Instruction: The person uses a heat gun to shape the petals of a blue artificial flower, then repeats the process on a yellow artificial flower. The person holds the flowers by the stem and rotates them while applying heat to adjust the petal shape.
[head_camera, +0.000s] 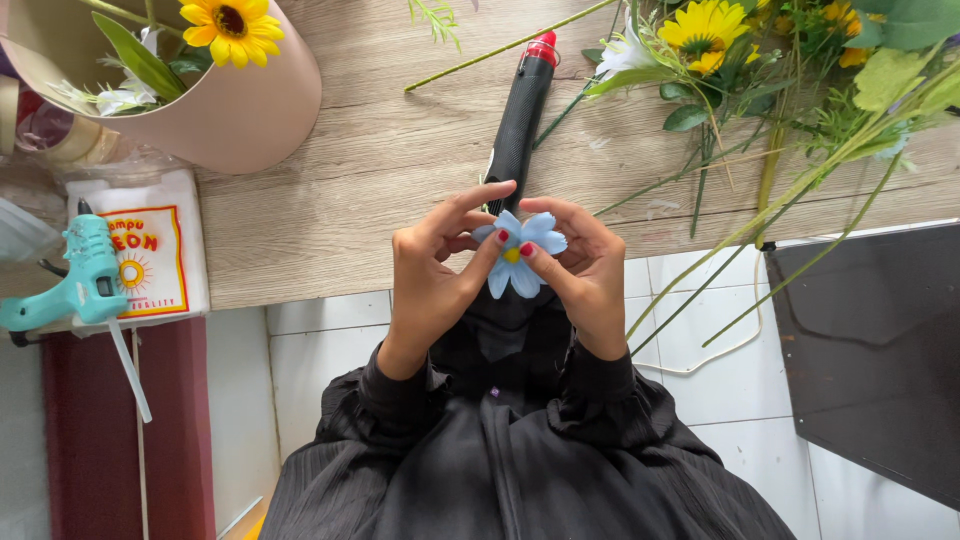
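A small light-blue artificial flower (524, 254) with a yellow centre is pinched between both my hands at the front edge of the wooden table (340, 200). My left hand (436, 277) grips it from the left, thumb pressed on the centre. My right hand (583, 270) holds it from the right, thumb also at the centre. Both thumbs meet on the flower's face. Black sleeves cover my wrists.
A black tool with a red tip (521, 112) lies just beyond my hands. A pile of artificial sunflowers and green stems (770, 70) spreads at the right. A pink box with a sunflower (235, 95) stands at the left, a teal glue gun (80, 280) on a white packet (150, 250) below it.
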